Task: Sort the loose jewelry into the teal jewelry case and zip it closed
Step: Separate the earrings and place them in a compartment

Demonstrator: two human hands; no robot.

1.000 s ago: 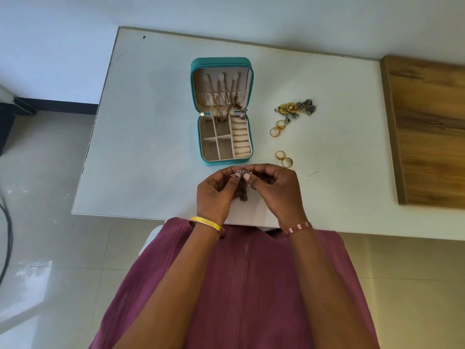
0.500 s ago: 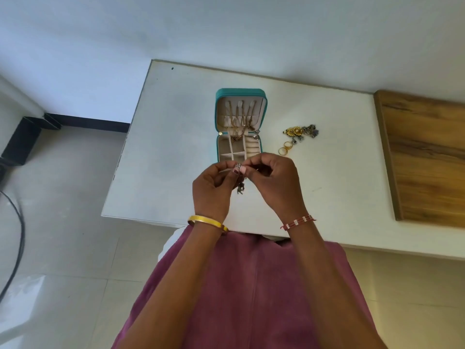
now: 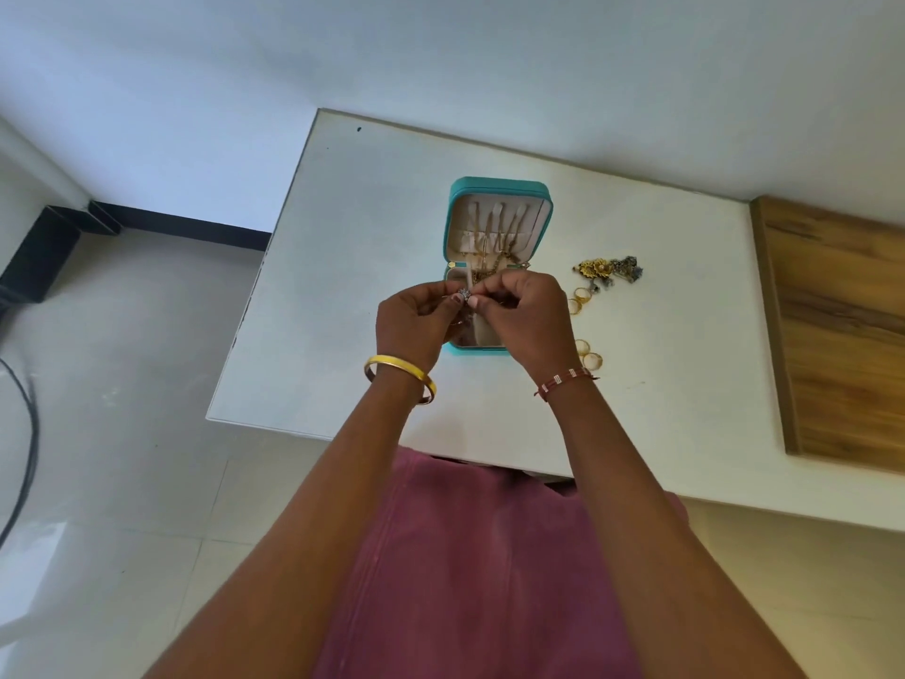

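A black cable (image 3: 27,448) trails over the pale floor well to the left of the teal jewelry case (image 3: 497,188), which lies open on the white table (image 3: 343,286), lid tipped back toward the wall with thin chains hanging inside it. Over the case's near half, the left hand (image 3: 411,325), a gold bangle (image 3: 399,372) on its wrist, has its fingers curled in, pinching a small silvery piece of jewelry (image 3: 464,293) at the fingertips. The right hand (image 3: 529,316), wearing a red and white thread bracelet (image 3: 565,381), meets it from the other side, its fingertips pinched on the same little piece, so both hands hold it together just above the case's compartments. To the right of the case, near it on the table, lie a gold and dark cluster of ornaments (image 3: 607,270), then a few gold rings (image 3: 578,303) just below that, and two more rings (image 3: 590,354) nearer the table's front edge. Farther right of the case sits a wooden board (image 3: 832,335).
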